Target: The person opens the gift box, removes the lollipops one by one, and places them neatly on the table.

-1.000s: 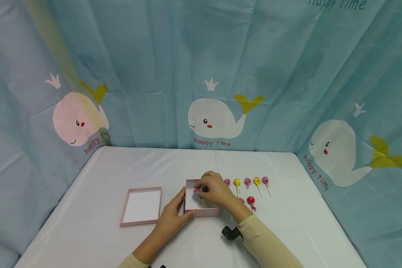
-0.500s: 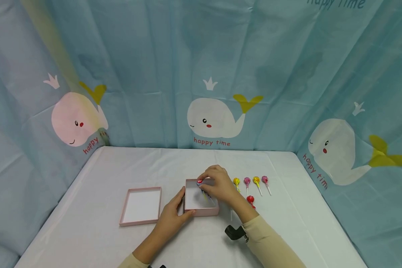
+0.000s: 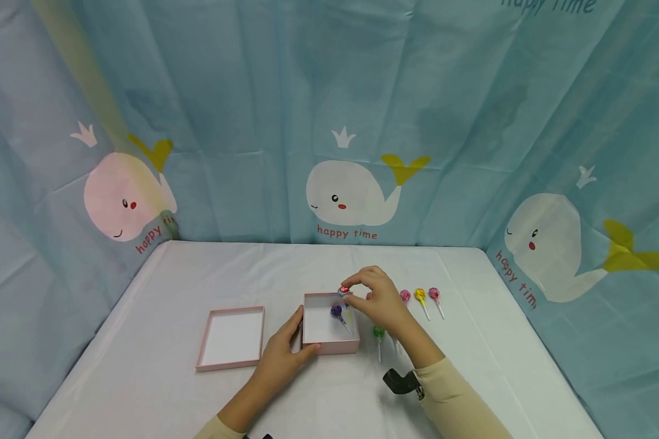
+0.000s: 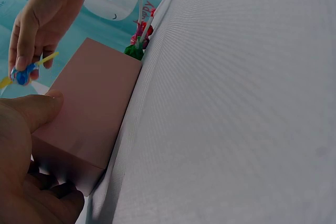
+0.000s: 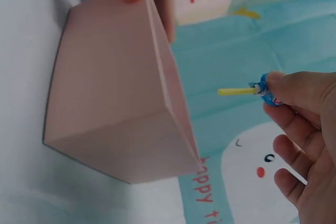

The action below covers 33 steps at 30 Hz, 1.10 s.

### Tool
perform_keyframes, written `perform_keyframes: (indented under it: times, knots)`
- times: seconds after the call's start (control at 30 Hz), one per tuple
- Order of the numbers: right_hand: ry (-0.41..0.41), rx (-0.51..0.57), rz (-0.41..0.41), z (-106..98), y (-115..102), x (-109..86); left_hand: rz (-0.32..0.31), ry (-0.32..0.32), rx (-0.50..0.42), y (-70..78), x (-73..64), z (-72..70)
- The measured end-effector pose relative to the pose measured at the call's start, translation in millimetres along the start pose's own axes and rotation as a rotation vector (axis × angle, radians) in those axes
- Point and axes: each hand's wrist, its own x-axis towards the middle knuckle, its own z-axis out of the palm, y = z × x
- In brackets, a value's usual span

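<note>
A pink open box (image 3: 331, 347) with a white inside stands mid-table. My left hand (image 3: 284, 352) grips its near left corner, thumb on the front wall and fingers along the left side. Inside lies a purple lollipop (image 3: 337, 311), its stick toward the near right. Thumb and forefinger of my right hand (image 3: 381, 299) pinch a blue lollipop (image 5: 270, 90) with a red-and-white patch by its head, above the box's far right part. Its yellow stick (image 5: 236, 92) points free in the right wrist view.
The pink-rimmed lid (image 3: 233, 338) lies inside-up left of the box. Right of the box are a green lollipop (image 3: 378, 332), a yellow lollipop (image 3: 420, 296) and pink lollipops (image 3: 434, 294); my right arm hides others. A whale-print curtain (image 3: 225, 152) hangs behind the table.
My right hand has moved right and away from me, carrying the blue lollipop from low in the box to above its far right part. The purple lollipop inside is now plainly visible.
</note>
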Motion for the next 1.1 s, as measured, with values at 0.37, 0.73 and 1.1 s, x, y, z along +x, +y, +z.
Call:
perform_keyframes:
  times: [0.37,0.73,1.1]
  knots:
    - [0.052,0.016,0.077,-33.6,6.3,-21.4,-0.003,-0.003,0.0,-2.7,0.5,0.2]
    - [0.103,-0.005,0.109,-56.8,25.0,-44.2,-0.01,0.005,0.013,-1.0,-2.2,0.4]
    - [0.153,-0.049,0.176,-73.6,44.8,-68.4,0.0,0.002,0.009,1.5,-0.7,0.7]
